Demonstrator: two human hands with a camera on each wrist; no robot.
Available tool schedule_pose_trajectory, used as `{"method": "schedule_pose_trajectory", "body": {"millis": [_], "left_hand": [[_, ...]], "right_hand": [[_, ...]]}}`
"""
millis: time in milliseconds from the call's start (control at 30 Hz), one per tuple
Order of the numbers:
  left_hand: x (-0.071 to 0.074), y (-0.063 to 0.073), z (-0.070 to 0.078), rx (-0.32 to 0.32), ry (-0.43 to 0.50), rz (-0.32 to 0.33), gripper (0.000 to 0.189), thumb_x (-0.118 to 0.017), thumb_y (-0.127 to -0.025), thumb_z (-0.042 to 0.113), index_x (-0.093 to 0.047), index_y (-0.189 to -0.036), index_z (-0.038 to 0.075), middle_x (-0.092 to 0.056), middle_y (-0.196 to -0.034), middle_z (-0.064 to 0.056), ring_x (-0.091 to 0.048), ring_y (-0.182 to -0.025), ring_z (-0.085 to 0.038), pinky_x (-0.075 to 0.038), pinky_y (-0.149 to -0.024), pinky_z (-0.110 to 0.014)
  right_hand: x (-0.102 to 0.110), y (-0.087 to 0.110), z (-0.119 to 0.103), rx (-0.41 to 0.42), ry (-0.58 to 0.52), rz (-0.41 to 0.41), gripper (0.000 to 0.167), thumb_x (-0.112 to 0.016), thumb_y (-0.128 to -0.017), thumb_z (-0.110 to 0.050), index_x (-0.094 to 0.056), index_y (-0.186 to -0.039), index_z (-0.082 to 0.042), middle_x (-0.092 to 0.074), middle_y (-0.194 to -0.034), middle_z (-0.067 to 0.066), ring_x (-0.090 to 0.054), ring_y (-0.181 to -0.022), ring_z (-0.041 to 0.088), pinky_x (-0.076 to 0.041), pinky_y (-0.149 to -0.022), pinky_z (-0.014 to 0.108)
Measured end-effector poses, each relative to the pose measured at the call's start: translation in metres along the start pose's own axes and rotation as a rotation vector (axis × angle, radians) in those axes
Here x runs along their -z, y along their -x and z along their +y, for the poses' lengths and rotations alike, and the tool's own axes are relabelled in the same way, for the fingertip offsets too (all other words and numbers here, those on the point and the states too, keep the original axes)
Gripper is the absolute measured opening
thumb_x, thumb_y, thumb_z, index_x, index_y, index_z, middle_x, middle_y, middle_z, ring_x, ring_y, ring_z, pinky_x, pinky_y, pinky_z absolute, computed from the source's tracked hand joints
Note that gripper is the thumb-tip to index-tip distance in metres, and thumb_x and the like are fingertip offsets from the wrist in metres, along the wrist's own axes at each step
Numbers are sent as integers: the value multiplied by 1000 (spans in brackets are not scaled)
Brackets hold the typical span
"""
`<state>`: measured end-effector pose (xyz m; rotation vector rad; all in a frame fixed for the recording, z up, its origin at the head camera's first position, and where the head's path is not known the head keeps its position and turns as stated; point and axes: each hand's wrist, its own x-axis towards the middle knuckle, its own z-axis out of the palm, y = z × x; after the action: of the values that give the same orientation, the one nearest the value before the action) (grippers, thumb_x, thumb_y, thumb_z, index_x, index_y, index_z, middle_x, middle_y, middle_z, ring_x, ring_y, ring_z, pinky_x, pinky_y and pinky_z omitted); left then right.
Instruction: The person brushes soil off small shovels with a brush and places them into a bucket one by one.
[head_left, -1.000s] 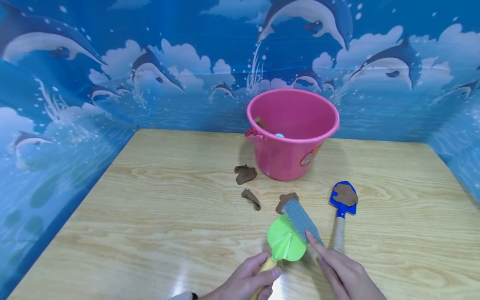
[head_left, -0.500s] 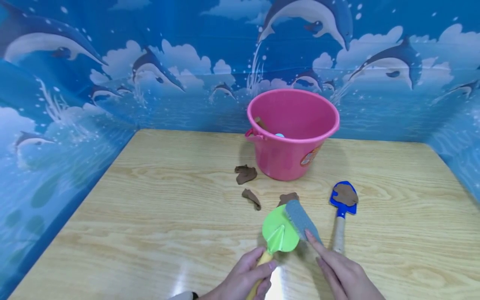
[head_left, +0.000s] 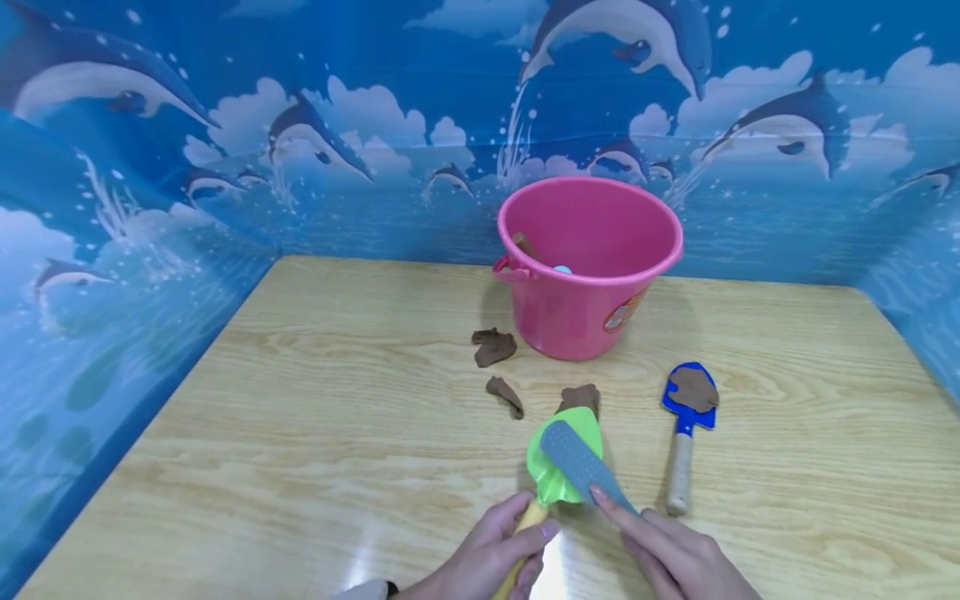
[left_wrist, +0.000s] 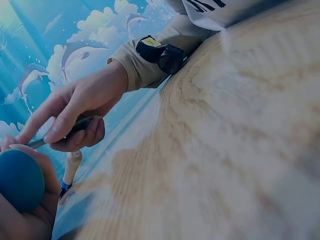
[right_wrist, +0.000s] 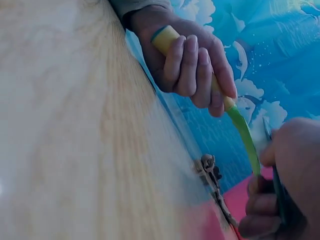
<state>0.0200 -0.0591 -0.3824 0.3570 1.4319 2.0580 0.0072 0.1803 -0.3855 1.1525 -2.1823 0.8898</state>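
My left hand (head_left: 495, 546) grips the yellow handle of a small green toy shovel (head_left: 542, 462), its blade raised over the table. The handle's round blue end shows close up in the left wrist view. My right hand (head_left: 675, 542) holds a flat grey-blue tool (head_left: 581, 462) with a speckled face, index finger extended along it. That tool lies across the green blade, so part of the blade is covered. Behind the blade's tip, a brown clay-like piece (head_left: 581, 397) is partly hidden. In the right wrist view, my left hand (right_wrist: 192, 70) has its fingers curled round the handle.
At the back stands a pink bucket (head_left: 573, 317) with a few items inside. To the right, a blue shovel (head_left: 684, 421) lies flat, bearing a brown lump (head_left: 693, 389). Two more brown pieces, one farther back (head_left: 493, 347) and one nearer (head_left: 506, 397), lie left of centre.
The green shovel has shifted left and back, and its blade has turned. The grey-blue tool has moved left from the blade's right edge to across its face.
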Motion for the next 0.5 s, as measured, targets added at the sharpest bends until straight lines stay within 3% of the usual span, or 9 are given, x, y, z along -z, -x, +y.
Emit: {"method": "schedule_pose_trajectory", "body": {"millis": [100, 200, 300, 367, 433, 500], "left_hand": [[0, 0, 0, 18, 18, 6, 40, -48, -100, 19, -39, -123, -13, -44, -63, 7, -41, -46, 0, -34, -41, -11], [-1, 1, 0, 37, 34, 7, 40, -48, -100, 19, -40, -124, -12, -45, -63, 7, -41, -46, -1, -34, -41, -12], [0, 1, 0, 35, 12, 3, 39, -48, -100, 19, -41, -125, -11, -45, -63, 6, -40, -46, -1, -34, -41, -12], [0, 1, 0, 31, -3, 1, 37, -48, -100, 19, -42, -121, -11, -44, -63, 6, -41, -46, -1, -34, -41, -12], [0, 0, 0, 29, -7, 2, 35, -48, -100, 19, -43, -119, -10, -44, -62, 6, -40, -45, -1, -34, -40, -12], [0, 0, 0, 29, -7, 10, 35, -49, -100, 20, -43, -117, -10, -45, -61, 7, -41, -44, -1, -34, -40, -12]], "right_hand": [[3, 3, 8, -58, 45, 4, 43, -39, -104, -27, -59, -126, 4, -67, -95, -6, -56, -83, -8, -44, -72, 3], [7, 6, 13, -81, 69, 4, 46, -38, -105, -29, -57, -128, 4, -67, -117, 3, -59, -102, -4, -46, -85, 7], [5, 5, 11, -19, 28, -6, 43, -40, -104, -27, -59, -126, 5, -66, -92, -7, -57, -85, -8, -45, -73, 3], [3, 5, 7, 20, -24, -40, 40, -42, -104, -25, -60, -125, 4, -52, -77, -15, -45, -70, -12, -38, -59, 1], [0, 5, 2, 38, -64, -67, 37, -44, -103, -23, -61, -124, 3, -41, -72, -17, -36, -64, -13, -30, -54, -1], [0, 5, 1, 17, -56, -78, 38, -43, -104, -24, -61, -125, 1, -41, -72, -18, -36, -64, -14, -31, -55, -1]]}}
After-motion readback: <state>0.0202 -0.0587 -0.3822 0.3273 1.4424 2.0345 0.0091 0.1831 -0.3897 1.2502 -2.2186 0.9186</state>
